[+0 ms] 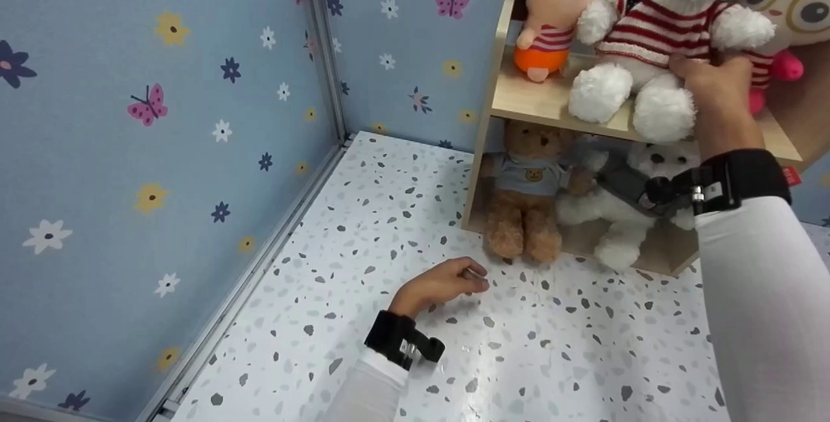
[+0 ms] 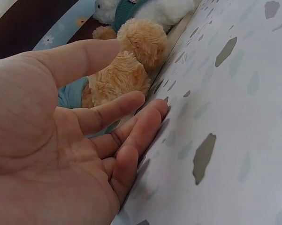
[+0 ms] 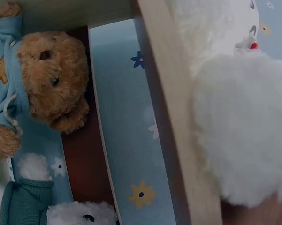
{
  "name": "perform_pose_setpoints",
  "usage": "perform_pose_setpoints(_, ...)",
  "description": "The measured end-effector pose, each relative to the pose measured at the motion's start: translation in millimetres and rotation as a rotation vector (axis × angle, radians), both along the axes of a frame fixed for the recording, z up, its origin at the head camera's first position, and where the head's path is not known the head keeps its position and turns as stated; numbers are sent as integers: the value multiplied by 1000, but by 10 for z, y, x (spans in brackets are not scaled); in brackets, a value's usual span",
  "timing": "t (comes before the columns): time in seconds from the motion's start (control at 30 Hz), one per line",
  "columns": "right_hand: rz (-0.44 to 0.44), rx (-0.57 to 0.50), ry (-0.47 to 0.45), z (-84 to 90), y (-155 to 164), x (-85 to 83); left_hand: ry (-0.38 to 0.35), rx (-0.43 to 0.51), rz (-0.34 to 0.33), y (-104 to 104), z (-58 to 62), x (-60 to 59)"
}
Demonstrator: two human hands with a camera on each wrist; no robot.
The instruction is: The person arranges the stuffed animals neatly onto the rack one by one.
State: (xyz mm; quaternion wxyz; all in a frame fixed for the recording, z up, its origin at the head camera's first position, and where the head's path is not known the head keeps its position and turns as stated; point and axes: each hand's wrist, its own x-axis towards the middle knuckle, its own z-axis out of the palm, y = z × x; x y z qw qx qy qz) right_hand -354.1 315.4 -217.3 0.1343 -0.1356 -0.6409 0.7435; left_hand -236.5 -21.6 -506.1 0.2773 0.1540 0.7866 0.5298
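A white teddy bear [image 1: 671,36] in a red-and-white striped sweater sits on the upper board of a small wooden shelf [image 1: 538,94], its feet over the front edge. My right hand [image 1: 723,98] grips it low on its side, by the sweater hem. In the right wrist view a fluffy white leg [image 3: 248,131] fills the right side, and the hand is out of sight. My left hand [image 1: 444,284] stays low by the white speckled tabletop [image 1: 363,240], fingers loosely bent, holding nothing. Nearest to it is a brown teddy bear [image 1: 525,214] in a light blue shirt.
A doll [image 1: 557,13] with orange shorts stands left of the white bear, and a toy with yellow glasses [image 1: 794,10] to its right. On the lower level a white plush dog [image 1: 622,234] in dark green leans beside the brown bear. A flowered wall [image 1: 162,169] borders the left.
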Motion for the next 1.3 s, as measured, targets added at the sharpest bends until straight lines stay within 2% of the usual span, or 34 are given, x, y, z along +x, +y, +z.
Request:
perform_pose_setpoints(0.13, 5, -69, 90, -70, -14, 37, 4, -1, -4, 7, -15, -7)
perform_pose_setpoints(0.33, 14, -114, 224, -191, -28, 96, 0, 16, 0, 14, -48, -8)
perform_pose_setpoints(0.6, -27, -99, 229, -215, -37, 140, 12, 47, 2, 4, -46, 7)
perform_pose_setpoints(0.8, -49, -102, 267, -242, -30, 169, 20, 27, 2, -12, -17, 17)
perform_pose_setpoints(1.03, -60, -170, 295, -264, 3, 247, 23, 22, 0, -12, -26, 7)
perform_pose_setpoints(1.17, -48, -244, 340, -299, 38, 303, 20, 32, -1, -21, -19, 9)
perform_pose_setpoints(1.3, -63, -272, 377, -355, 68, 356, 16, 34, 0, -36, -6, 8)
